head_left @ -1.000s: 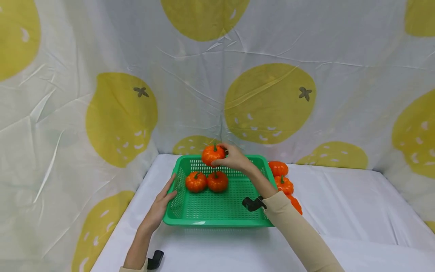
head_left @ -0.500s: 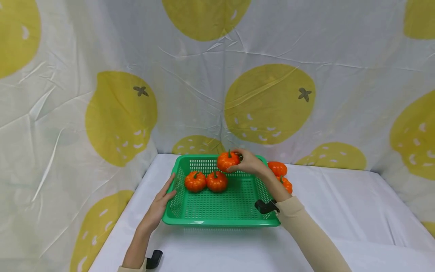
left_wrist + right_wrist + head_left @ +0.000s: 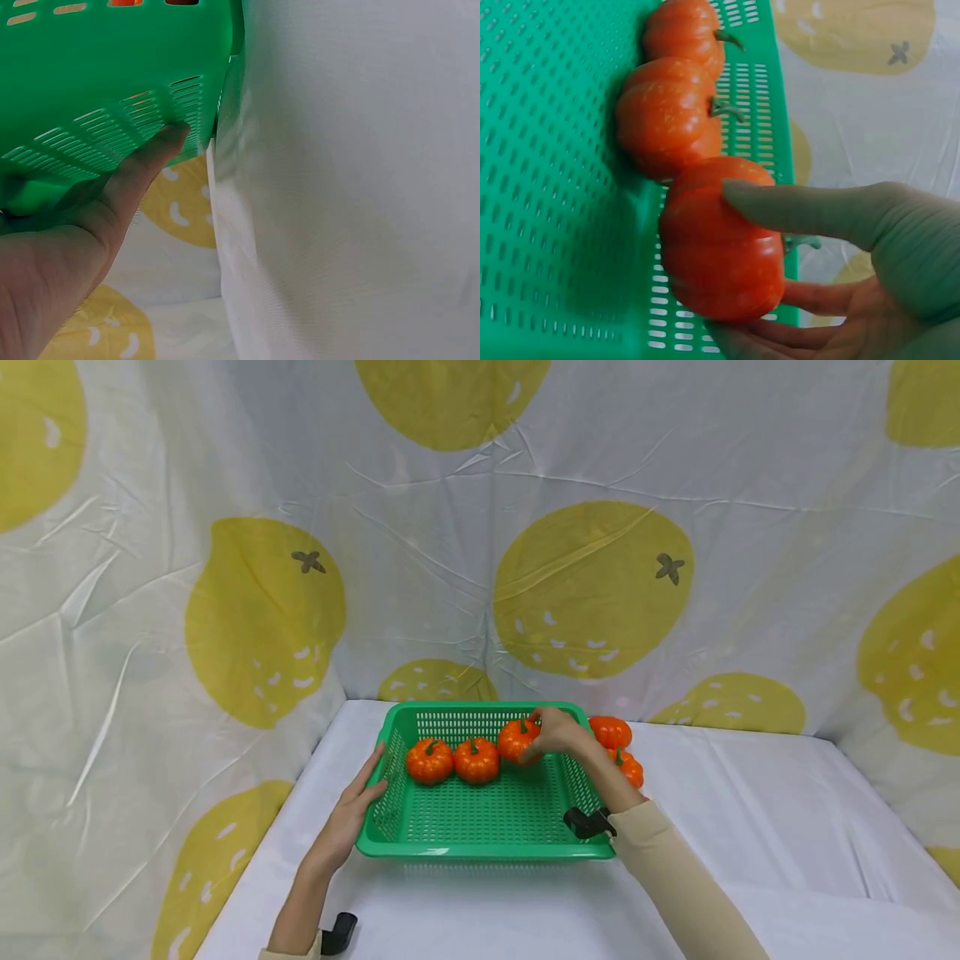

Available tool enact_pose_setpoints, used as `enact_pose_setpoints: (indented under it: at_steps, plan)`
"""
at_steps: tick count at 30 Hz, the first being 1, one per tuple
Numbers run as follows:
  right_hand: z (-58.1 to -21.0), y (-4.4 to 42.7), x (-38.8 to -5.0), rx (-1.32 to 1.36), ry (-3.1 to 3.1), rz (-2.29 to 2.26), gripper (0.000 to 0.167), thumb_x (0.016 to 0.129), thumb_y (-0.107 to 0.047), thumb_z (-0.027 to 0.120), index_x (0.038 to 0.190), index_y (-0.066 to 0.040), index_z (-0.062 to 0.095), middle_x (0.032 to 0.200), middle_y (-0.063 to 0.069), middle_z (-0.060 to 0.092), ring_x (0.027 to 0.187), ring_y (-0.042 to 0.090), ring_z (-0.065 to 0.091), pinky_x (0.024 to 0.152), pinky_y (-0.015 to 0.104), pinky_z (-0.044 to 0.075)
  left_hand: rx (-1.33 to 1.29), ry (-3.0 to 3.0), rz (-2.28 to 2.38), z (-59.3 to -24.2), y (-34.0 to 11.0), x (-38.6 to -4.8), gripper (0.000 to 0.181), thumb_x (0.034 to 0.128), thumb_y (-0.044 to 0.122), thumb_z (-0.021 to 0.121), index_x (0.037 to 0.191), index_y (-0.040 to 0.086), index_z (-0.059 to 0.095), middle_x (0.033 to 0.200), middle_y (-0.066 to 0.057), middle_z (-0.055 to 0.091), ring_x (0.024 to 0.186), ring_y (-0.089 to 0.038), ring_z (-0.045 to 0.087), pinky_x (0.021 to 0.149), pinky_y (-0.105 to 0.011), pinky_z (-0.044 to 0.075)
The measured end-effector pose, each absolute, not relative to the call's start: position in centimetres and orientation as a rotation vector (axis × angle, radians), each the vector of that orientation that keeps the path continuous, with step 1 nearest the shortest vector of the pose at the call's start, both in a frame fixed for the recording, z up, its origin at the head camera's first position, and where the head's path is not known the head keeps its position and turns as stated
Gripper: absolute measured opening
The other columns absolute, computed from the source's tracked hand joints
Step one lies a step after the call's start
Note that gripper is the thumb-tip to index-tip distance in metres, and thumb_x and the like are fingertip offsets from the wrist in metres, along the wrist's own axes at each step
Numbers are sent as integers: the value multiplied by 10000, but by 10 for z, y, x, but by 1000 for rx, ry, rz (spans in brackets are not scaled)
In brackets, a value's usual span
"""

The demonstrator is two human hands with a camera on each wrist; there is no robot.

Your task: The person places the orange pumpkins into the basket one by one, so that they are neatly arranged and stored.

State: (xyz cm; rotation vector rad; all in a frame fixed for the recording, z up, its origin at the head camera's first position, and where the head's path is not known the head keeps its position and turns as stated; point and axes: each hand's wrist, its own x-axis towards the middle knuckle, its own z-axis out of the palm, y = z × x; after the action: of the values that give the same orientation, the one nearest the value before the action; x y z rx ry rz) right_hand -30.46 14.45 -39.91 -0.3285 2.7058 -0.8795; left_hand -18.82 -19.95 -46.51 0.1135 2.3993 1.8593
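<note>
In the head view a green plastic basket (image 3: 480, 852) holds two small orange pumpkins, a left one (image 3: 430, 762) and a middle one (image 3: 477, 760), side by side along its far wall. My right hand (image 3: 558, 732) grips a third pumpkin (image 3: 516, 742) inside the basket, to the right of these two. The right wrist view shows thumb and fingers around this pumpkin (image 3: 720, 247), close against the middle pumpkin (image 3: 667, 120). My left hand (image 3: 348, 818) rests against the basket's left side. In the left wrist view, one straight digit lies along the slotted outer wall (image 3: 112, 52).
Outside the basket's right wall sit more orange pumpkins (image 3: 611, 732), partly hidden by the right arm. White cloth (image 3: 750, 810) covers the table. A lemon-print curtain (image 3: 420, 585) hangs close behind and at the left.
My right hand has carried its pumpkin rightward, then lowered it into the basket, right of the other two. My left hand has stayed at the basket's left side.
</note>
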Motion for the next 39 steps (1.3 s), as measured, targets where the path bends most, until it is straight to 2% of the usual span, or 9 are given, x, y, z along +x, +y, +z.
enact_pose_setpoints:
  at_steps: [7,16,25,31,39]
  plan:
    - [-409,145,-305,-324,2672,-710,794,741,-192,932,1393,55,552,1330,240,618,1134,351,622,921,450,569,117,2398,1860,-465,-199,-188,598,1112,261,396,1670,311,186,1762,4,78,1635,-315,-10,1294,-628,21]
    - [-416,147,-305,-312,2643,-748,794,725,-143,936,1399,42,558,1363,242,600,1134,344,612,897,436,567,129,2396,1865,-464,-200,-190,588,1118,260,389,1667,322,189,1762,20,81,1636,-303,-10,1298,-617,11]
    - [-422,147,-310,-363,2641,-764,755,747,-174,930,1414,-38,602,1425,264,580,974,257,559,788,341,510,121,2384,1869,-466,-200,-189,591,1116,270,394,1666,335,187,1762,21,76,1636,-307,-14,1296,-623,12]
    - [-423,147,-310,-385,2631,-778,728,769,-158,919,1424,-65,614,1468,273,551,956,242,530,710,301,427,123,2384,1870,-466,-200,-188,596,1115,260,395,1669,318,183,1763,13,75,1635,-310,-16,1297,-621,12]
    - [-424,147,-310,-385,2622,-816,694,774,-148,917,1407,-73,641,1512,266,514,961,241,497,739,304,425,129,2384,1873,-465,-199,-187,588,1119,262,385,1669,319,186,1763,4,74,1635,-313,-13,1296,-624,11]
